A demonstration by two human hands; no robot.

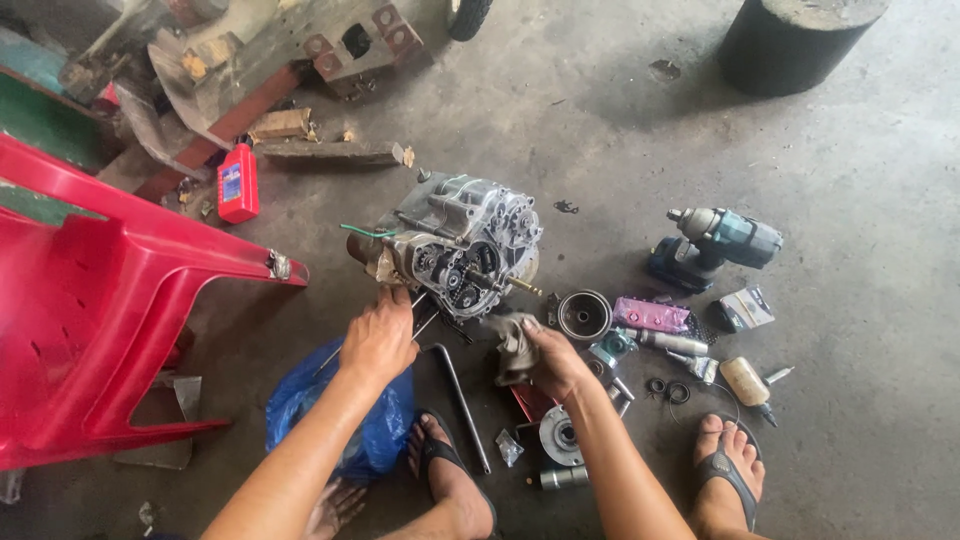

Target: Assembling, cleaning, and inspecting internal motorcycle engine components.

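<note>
On the concrete floor (600, 130), the opened motorcycle engine (455, 245) sits just ahead of both hands. Left hand (378, 338) rests against its lower edge, fingers curled, grip unclear. Right hand (555, 362) clutches a grey rag (512, 345) just below the engine's gears.

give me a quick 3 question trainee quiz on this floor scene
1. True or false: the left hand rests at the engine.
2. What does the right hand hold? A) rag B) impact wrench C) red bottle
3. Fill in: the impact wrench lies on the floor to the ____ of the engine in the picture.

Key: 1 true. 2 A, a grey rag; the red bottle lies near the red chair. 3 right.
</note>
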